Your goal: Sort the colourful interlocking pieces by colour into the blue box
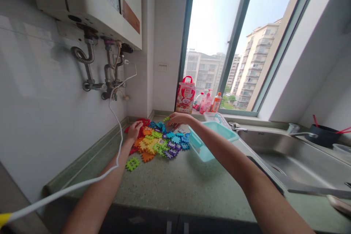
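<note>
White cable (82,182) is nearest to the camera, at the lower left, and it passes in front of the left forearm. Behind it, close to the left edge of the countertop (164,190), the left hand (135,131) rests at the red pieces (145,121). Its fingers look together and bent downwards; whether they grip a piece, I cannot tell.

Next comes the heap of flat toothed pieces, lying towards the back left corner of the countertop. One loose green piece (133,164) lies apart on its near side. Orange and yellow pieces (149,145) overlap in the middle, and purple pieces (172,150) lie at the near right.

Above the back of the heap is the right hand (178,118), with a small lime piece (166,119) at its fingertips. I cannot tell if the fingers are clamped on it or only beside it.

To handle such pieces well, I think it is better to take each by its rim, lift it straight so that the teeth do not catch, and keep the cable away from the left arm.

Farther right stands a turquoise basket (207,153), just beside the heap, and then the sink (301,157) at the right end.
</note>
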A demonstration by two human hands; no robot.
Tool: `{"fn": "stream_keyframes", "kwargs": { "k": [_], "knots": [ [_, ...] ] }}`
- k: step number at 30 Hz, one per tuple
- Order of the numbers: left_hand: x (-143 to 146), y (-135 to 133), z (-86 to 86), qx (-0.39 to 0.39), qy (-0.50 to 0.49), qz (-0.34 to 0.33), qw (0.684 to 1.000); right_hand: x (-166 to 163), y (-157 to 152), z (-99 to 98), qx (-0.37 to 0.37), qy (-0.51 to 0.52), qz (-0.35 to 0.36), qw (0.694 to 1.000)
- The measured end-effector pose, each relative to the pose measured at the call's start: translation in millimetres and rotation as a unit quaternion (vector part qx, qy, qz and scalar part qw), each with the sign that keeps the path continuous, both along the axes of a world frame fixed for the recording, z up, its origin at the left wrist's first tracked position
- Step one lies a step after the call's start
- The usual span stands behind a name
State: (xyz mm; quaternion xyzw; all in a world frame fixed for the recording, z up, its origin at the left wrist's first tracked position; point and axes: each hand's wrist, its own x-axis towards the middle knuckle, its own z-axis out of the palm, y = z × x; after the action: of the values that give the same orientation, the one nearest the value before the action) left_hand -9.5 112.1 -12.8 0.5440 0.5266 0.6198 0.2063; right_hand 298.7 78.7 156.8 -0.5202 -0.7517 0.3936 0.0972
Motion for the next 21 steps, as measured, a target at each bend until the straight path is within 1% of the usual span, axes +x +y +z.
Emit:
{"fn": "stream_keyframes", "kwargs": {
  "k": [3,6,7,9,11,13,15,16,17,18,20,21],
  "knots": [
    [-0.6,3.7,-2.1,0.001,-0.006,0.013,1.0,-33.7,0.5,-12.8,0.001,-0.053,0.008,0.999],
    [-2.4,9.0,-5.8,-0.001,-0.014,0.036,0.999,-55.2,-3.4,-17.8,0.011,-0.086,0.025,0.996],
    [-3.4,10.8,-7.4,-0.003,-0.016,0.045,0.999,-59.3,-5.3,-17.1,0.024,-0.092,0.027,0.995],
    [-5.4,14.0,-10.5,-0.006,-0.017,0.063,0.998,-61.0,-10.7,-12.2,0.075,-0.099,0.017,0.992],
    [-7.1,16.2,-13.2,-0.007,-0.016,0.078,0.997,-50.0,-19.6,-3.9,0.142,-0.096,-0.003,0.985],
    [-7.9,17.2,-14.8,-0.008,-0.014,0.09,0.996,-22.4,-34.7,5.1,0.21,-0.085,-0.021,0.974],
    [-7.6,16.8,-15.0,-0.009,-0.012,0.097,0.995,22.2,-57.3,11.0,0.29,-0.075,-0.026,0.954],
    [-7.1,16.1,-14.4,-0.008,-0.012,0.099,0.995,49.2,-71.1,11.8,0.314,-0.073,-0.03,0.946],
    [-6.4,15.1,-13.6,-0.008,-0.012,0.099,0.995,77.9,-86.3,10.5,0.31,-0.072,-0.038,0.947],
    [-5.5,13.9,-12.3,-0.008,-0.013,0.099,0.995,106.5,-102.3,6.8,0.291,-0.072,-0.031,0.954],
    [-3.4,11.0,-9.2,-0.008,-0.017,0.097,0.995,157.3,-134.4,-7.6,0.268,-0.078,-0.028,0.96],
    [-2.2,9.5,-7.3,-0.009,-0.019,0.096,0.995,177.0,-149.4,-18.1,0.273,-0.087,-0.03,0.958]
  ]
}}
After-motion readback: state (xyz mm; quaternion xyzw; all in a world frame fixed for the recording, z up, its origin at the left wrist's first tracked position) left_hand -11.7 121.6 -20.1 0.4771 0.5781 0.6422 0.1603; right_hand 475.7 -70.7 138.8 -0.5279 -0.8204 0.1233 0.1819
